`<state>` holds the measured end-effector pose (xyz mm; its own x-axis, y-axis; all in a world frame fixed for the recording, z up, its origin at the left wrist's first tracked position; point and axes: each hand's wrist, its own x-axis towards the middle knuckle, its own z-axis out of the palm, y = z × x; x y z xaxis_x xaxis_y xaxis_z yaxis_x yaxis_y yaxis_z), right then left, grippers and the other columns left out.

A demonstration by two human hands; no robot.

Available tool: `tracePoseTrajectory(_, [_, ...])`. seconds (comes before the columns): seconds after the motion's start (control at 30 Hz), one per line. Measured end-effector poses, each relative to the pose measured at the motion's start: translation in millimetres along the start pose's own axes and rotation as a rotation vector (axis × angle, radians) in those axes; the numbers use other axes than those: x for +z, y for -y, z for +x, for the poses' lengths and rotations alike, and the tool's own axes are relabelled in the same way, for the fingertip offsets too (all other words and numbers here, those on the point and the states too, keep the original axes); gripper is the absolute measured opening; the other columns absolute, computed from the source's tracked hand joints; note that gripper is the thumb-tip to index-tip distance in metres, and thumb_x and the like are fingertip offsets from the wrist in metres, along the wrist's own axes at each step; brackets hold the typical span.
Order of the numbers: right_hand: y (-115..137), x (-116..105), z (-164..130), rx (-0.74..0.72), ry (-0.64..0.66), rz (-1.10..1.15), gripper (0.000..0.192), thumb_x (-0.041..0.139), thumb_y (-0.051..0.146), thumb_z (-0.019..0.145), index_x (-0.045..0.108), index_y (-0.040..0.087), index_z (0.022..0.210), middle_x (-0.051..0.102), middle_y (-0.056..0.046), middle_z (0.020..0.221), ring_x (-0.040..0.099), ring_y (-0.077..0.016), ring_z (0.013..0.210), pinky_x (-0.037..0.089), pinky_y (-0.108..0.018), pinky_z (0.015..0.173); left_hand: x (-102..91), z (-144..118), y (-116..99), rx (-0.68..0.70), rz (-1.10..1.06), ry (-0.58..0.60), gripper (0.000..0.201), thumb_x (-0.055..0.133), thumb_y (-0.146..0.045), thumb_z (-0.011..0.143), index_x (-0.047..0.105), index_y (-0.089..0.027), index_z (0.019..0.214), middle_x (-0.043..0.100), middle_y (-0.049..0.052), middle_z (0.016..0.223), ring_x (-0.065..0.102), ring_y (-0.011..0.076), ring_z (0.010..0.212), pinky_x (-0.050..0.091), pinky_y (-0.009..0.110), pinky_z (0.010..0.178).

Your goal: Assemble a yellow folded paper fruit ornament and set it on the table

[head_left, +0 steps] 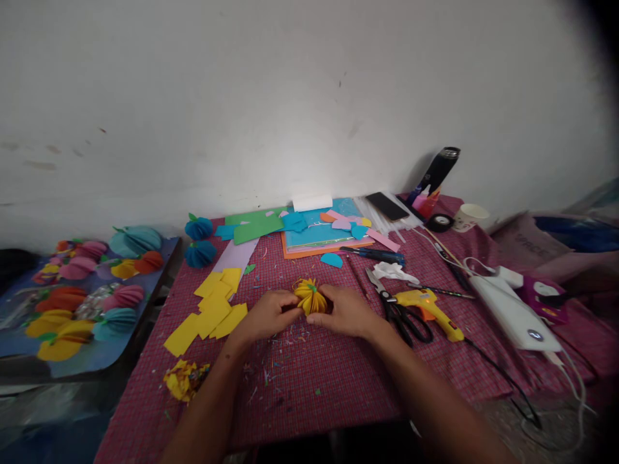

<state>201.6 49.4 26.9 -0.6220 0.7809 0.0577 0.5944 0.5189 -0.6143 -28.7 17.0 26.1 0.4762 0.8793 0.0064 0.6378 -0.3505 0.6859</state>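
Note:
A small yellow paper pumpkin with folded ribs and a green bit at its top sits between my hands over the middle of the table. My left hand grips its left side, thumb and fingers closed on the edge. From the right, my right hand holds it with the thumb low in front and the fingers behind. Yellow paper pieces lie in an overlapping pile left of my left hand. To the right of my right hand are black-handled scissors and a yellow glue gun.
Two blue paper pumpkins stand at the table's back left; a side board bears several more. Coloured sheets, a phone and a black bottle are at the back. A white power bank with cables lies right.

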Motion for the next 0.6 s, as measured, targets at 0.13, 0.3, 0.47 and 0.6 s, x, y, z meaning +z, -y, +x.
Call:
tracePoseTrajectory(0.13, [2.8,3.8,-0.4,0.043,-0.010,-0.068,0.047,0.065,0.061,0.080,0.063,0.018,0.099,0.069,-0.007,0.084,0.055,-0.0179,0.068,0.024,-0.027,0.058,1.2,-1.1,0.5,-0.018,-0.014,0.013,0.027,0.050,-0.027,0.091,0.053,-0.016,0.067,0.051,-0.003,0.066,0.047,0.0105,0.062,0.030,0.023,0.059])
tracePoseTrajectory(0.3, [2.5,4.6,-1.6,0.001,-0.005,-0.057,0.031,0.062,0.047,0.086,0.061,0.018,0.096,0.068,-0.006,0.083,0.054,-0.0160,0.066,0.025,-0.027,0.058,3.1,-1.4,2.3,-0.018,0.030,-0.025,0.032,0.050,-0.030,0.093,0.052,-0.017,0.064,0.049,-0.004,0.063,0.046,0.0101,0.060,0.030,0.024,0.059])
tracePoseTrajectory(0.47, [-1.9,0.2,-2.5,-0.073,-0.003,-0.090,0.017,0.060,0.034,0.086,0.060,0.017,0.089,0.066,-0.004,0.080,0.051,-0.0142,0.065,0.026,-0.027,0.059,0.5,-1.3,2.4,-0.020,0.057,-0.057,0.030,0.049,-0.030,0.093,0.058,-0.017,0.068,0.054,-0.003,0.065,0.049,0.0110,0.063,0.031,0.024,0.061])
tracePoseTrajectory(0.6, [-9.4,-2.6,-2.0,-0.130,-0.002,-0.141,0.009,0.057,0.024,0.086,0.061,0.017,0.081,0.065,-0.004,0.079,0.053,-0.0152,0.069,0.027,-0.027,0.062,-1.9,-2.0,3.1,-0.032,0.033,-0.067,0.028,0.047,-0.030,0.095,0.061,-0.017,0.074,0.059,-0.001,0.072,0.052,0.0121,0.067,0.035,0.024,0.063])
